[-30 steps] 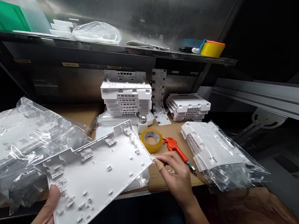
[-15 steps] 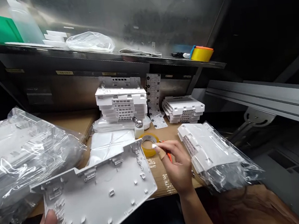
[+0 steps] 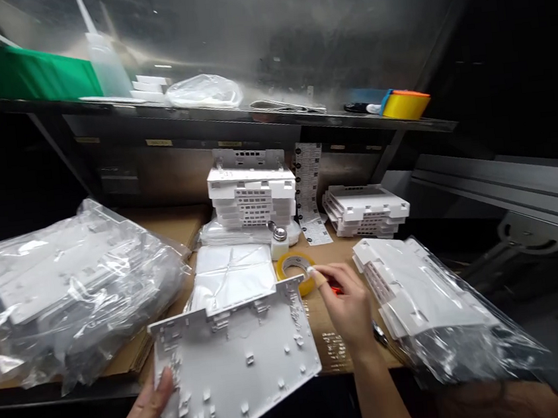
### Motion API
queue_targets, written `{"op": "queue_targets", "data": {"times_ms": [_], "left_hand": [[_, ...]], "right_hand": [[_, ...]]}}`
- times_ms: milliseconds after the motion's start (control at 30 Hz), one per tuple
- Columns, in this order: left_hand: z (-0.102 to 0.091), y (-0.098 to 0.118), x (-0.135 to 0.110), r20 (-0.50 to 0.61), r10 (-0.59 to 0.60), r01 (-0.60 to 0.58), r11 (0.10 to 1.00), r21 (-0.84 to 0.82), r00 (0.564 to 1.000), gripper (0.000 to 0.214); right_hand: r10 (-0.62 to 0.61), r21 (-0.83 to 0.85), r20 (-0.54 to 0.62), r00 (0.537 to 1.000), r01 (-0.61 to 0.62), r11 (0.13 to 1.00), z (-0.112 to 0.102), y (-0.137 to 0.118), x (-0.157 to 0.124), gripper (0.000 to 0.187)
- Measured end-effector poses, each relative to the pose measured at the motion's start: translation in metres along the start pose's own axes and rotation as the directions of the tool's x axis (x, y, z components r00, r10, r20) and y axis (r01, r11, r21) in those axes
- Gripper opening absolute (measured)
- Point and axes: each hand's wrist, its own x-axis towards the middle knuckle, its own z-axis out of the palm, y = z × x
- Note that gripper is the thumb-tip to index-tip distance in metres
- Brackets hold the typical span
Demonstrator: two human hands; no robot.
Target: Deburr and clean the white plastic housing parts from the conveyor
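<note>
My left hand (image 3: 142,416) grips the lower left edge of a white plastic housing cover (image 3: 226,374), thumb on its inner face. The cover is tilted toward me, with several small clips and ribs showing. My right hand (image 3: 345,298) is closed in a pinch beyond the cover's upper right corner. A small white wad (image 3: 310,271) shows at its fingertips; its exact kind is too small to tell. Behind those fingers lies a roll of yellow tape (image 3: 281,270). Something with an orange-red part (image 3: 336,290) is partly hidden beneath the hand.
Bagged white parts lie left (image 3: 65,264) and right (image 3: 427,286). Behind are stacked housings (image 3: 251,185), a second stack (image 3: 366,210), white bags (image 3: 235,267), a small metal-topped bottle (image 3: 279,243) and a label strip (image 3: 311,192). A metal shelf (image 3: 289,116) spans above the cardboard-covered bench.
The view has shifted, so the whole scene sits farther right and slightly lower. The cover remains in my left hand, and my right hand keeps its pinch near the tape.
</note>
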Motion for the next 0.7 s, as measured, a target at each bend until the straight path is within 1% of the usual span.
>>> {"op": "queue_targets", "data": {"times_ms": [33,67,100,167,233,300,367,433,567,600,700], "left_hand": [[0.015,-0.001,-0.005,-0.041,0.044,-0.041,0.997,0.072,0.998,0.112],[0.03,-0.002,-0.01,-0.062,0.1,-0.093,0.99,0.11,0.993,0.116],[0.043,-0.004,-0.013,-0.06,0.136,-0.129,0.985,0.114,0.989,0.118],[0.066,-0.01,-0.017,-0.033,0.153,-0.151,0.987,0.061,0.988,0.112],[0.079,-0.017,-0.017,0.001,0.145,-0.145,0.989,-0.026,0.989,0.098],[0.084,-0.024,-0.015,0.022,0.166,-0.164,0.984,-0.071,0.986,0.084],[0.084,-0.029,-0.013,0.031,0.2,-0.198,0.978,-0.063,0.979,0.077],[0.083,-0.031,-0.012,0.028,0.213,-0.211,0.976,-0.05,0.977,0.072],[0.082,-0.032,-0.01,0.037,0.254,-0.252,0.966,-0.056,0.966,0.065],[0.083,-0.032,-0.009,0.044,0.252,-0.249,0.967,-0.061,0.967,0.065],[0.083,-0.033,-0.007,0.037,0.249,-0.246,0.968,-0.053,0.968,0.067]], "right_hand": [[-0.001,0.004,-0.014,1.0,0.001,1.0,0.001,-0.003,-0.001,0.011],[-0.025,0.021,-0.022,0.999,0.025,0.999,0.003,-0.009,-0.002,0.011],[-0.068,0.046,-0.018,0.998,0.068,0.997,0.005,-0.019,-0.004,0.013],[-0.186,0.113,-0.003,0.983,0.185,0.976,0.014,-0.045,-0.011,0.018],[-0.292,0.197,0.007,0.956,0.285,0.938,0.025,-0.073,-0.018,0.025],[-0.355,0.278,0.026,0.935,0.334,0.901,0.038,-0.093,-0.023,0.031],[-0.385,0.321,0.071,0.92,0.345,0.882,0.048,-0.1,-0.024,0.031],[-0.381,0.305,0.088,0.92,0.339,0.89,0.053,-0.097,-0.02,0.03],[-0.339,0.262,0.011,0.941,0.324,0.909,0.053,-0.09,-0.015,0.029],[-0.344,0.274,0.011,0.939,0.328,0.904,0.053,-0.092,-0.016,0.03],[-0.387,0.305,0.061,0.92,0.352,0.885,0.055,-0.097,-0.02,0.031]]}}
